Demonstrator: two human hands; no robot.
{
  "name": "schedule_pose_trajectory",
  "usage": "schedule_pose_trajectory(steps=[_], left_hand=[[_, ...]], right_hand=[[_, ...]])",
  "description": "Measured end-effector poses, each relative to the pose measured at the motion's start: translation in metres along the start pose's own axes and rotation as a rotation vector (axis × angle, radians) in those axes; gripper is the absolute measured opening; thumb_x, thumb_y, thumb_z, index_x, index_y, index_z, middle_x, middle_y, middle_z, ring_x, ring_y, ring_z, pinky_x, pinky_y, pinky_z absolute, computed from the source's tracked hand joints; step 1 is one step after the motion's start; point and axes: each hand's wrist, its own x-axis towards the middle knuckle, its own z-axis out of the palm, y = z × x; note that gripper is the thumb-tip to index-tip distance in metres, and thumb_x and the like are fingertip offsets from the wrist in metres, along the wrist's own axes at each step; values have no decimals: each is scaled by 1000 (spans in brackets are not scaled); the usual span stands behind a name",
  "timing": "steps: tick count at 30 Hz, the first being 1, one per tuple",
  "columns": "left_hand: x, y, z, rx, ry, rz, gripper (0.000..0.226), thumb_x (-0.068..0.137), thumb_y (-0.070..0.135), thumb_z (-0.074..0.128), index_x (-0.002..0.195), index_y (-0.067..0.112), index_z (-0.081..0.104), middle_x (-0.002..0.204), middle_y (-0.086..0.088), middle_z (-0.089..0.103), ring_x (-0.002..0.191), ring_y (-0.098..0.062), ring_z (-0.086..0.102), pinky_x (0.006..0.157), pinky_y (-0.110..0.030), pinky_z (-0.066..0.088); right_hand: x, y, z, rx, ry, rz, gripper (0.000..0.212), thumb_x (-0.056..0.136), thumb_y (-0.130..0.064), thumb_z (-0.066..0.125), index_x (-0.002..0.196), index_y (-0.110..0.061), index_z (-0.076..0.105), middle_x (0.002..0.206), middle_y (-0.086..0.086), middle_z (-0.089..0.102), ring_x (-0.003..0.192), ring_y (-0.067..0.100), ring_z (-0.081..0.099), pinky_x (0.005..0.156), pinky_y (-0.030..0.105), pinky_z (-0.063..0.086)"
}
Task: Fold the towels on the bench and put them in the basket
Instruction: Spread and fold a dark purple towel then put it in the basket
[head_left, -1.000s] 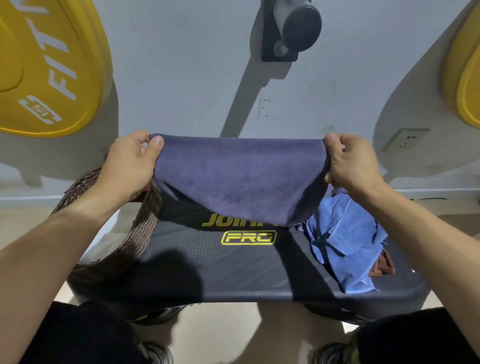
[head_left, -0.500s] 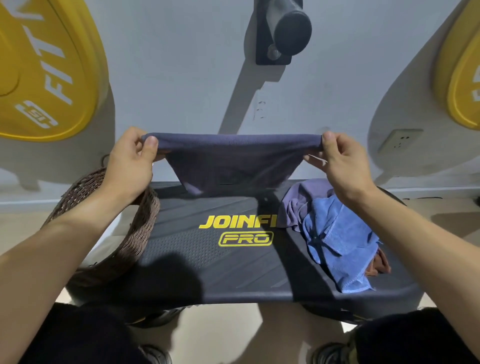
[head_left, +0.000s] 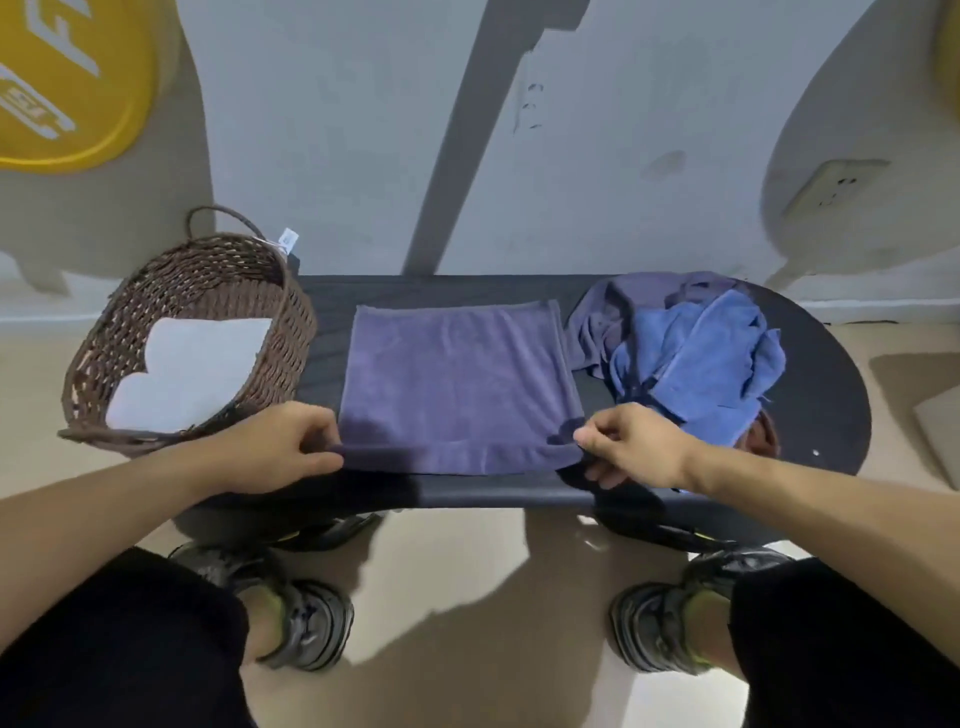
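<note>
Right now the purple towel (head_left: 457, 384) lies flat on the black bench (head_left: 810, 395), between the basket (head_left: 291, 332) and a messy pile. The left hand (head_left: 280, 449) pinches the near left corner of the towel, and the right hand (head_left: 631, 449) pinches the near right corner. Both hands are closed on the cloth, not open wide.

The near edge of the towel sits close to the front edge of the bench. If a hand lets go too soon, that edge may slide off and hang down.

The next fold probably brings the near corners up to the far corners. If one hand goes faster than the other, the edges will not line up, and the fold will be crooked.

The blue towel (head_left: 696, 358) and another purple towel (head_left: 597, 322) lie crumpled just beside the flat one. A quick swing of the right hand could catch them and drag them along.

The basket already has a white folded towel (head_left: 192, 369) inside. It stands at the left end of the bench, so a bump from the left arm could tip it.
</note>
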Motion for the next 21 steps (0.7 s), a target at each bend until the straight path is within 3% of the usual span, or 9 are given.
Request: schedule_pose_trajectory(steps=[2,4,6,9,11,15,18,21], left_hand=[[-5,-5,13,43,-146,-17,16,83,33,75,74,26,63,71,10,67,66,-3,61,67,-28,51],[-8,-10,20,69,-298,-53,16,83,33,74,75,26,63,70,11,66,62,-1,58,64,-22,47],[-7,-16,21,55,-390,-76,14,85,29,73,78,24,63,72,9,68,63,-2,58,64,-20,46],[4,-23,11,-73,-409,-114,10,91,23,69,83,19,64,75,6,75,68,-6,67,68,-20,49],[15,-25,2,-144,-348,-142,9,94,20,64,87,14,63,73,-1,76,64,-10,68,67,-25,52],[40,-24,-10,-349,-35,-233,14,97,16,59,86,8,64,64,-8,71,58,-18,68,63,-35,57],[57,-15,-12,-686,127,-309,19,99,18,55,85,7,62,69,-9,68,67,-21,66,66,-38,57],[75,-2,-6,-936,256,-388,19,102,19,50,90,12,63,87,-9,69,81,-22,65,68,-35,53]], right_hand=[[-6,9,8,-81,-216,63,35,103,-30,49,77,-8,52,64,8,65,61,23,70,55,32,59],[-10,11,9,-169,-357,94,36,104,-32,47,74,-12,49,62,6,59,57,19,68,49,26,52],[-8,9,7,-163,-417,138,35,104,-32,47,76,-12,50,61,3,55,58,18,65,50,24,50],[-1,-2,-2,-152,-407,180,35,104,-35,47,77,-13,48,57,4,59,57,21,58,52,24,49],[7,-10,-10,-130,-342,166,39,104,-36,48,71,-14,48,52,2,58,51,18,53,52,23,47],[25,-21,-23,-62,-73,105,47,104,-36,49,61,-15,45,45,-2,47,43,14,41,50,23,41],[42,-24,-25,71,154,134,41,104,-36,47,71,-12,47,58,4,44,54,19,39,48,25,38],[60,-33,-22,352,228,156,32,104,-38,46,85,-12,52,76,9,43,69,21,43,63,32,50]])
